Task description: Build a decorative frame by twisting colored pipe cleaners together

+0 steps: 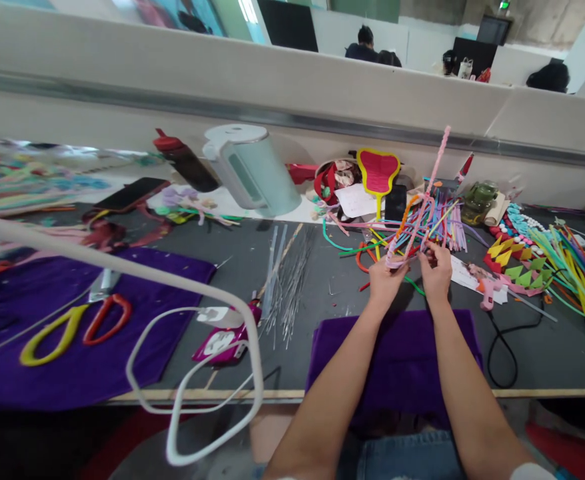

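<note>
together, left hand (386, 285) and right hand (436, 270) pinch closed on pink fuzzy stems (438, 160) (purple cloth (397, 363) nearby).

Kettle (272, 173) L of pipe clnrs (455, 225), glue gun (487, 292) R.

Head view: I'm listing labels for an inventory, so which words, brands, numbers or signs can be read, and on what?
None can be read.
Green sign: too small to read.
Paper behind the work: any marks too blurred to read.
Power strip: any marking too blurred to read.
Kettle: no readable text shows.
Pink stem: no text shows.
</note>
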Demonstrator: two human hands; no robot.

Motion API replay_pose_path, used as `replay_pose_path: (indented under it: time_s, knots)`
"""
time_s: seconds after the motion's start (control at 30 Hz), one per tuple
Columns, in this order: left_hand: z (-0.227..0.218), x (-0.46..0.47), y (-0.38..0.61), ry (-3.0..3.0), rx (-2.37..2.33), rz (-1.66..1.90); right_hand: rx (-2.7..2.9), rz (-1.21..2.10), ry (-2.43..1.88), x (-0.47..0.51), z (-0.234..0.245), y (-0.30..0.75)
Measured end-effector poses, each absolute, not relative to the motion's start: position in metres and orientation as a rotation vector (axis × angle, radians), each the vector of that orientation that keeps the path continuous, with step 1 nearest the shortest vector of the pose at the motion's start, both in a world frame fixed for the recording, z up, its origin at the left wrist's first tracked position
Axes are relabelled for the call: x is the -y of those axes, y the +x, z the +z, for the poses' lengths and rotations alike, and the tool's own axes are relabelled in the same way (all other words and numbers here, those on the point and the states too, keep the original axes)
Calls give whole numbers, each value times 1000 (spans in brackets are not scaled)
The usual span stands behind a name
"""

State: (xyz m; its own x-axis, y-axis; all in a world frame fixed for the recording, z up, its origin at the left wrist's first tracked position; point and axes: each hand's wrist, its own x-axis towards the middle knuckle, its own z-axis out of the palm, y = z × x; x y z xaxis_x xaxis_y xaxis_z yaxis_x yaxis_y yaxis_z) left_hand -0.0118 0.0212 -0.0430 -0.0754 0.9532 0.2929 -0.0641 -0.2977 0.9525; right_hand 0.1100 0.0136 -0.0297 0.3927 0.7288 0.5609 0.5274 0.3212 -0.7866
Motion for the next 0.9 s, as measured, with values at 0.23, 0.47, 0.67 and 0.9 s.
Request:
replay_pose_path:
  time_s: [0.23,0.47,0.67,0.9]
  knots:
    - [-42,-19,-8,1372,-1052,1558,1243,194,-1310,-13,-28,112]
    - [-30,-19,-8,967,-998,1494,997,407,-1299,-18,-33,110]
    - [-29,-22,-12,804,-900,1364,792,667,-1143,-27,-37,114]
    - [-33,-27,-20,729,-845,1245,641,973,-1020,-24,-30,115]
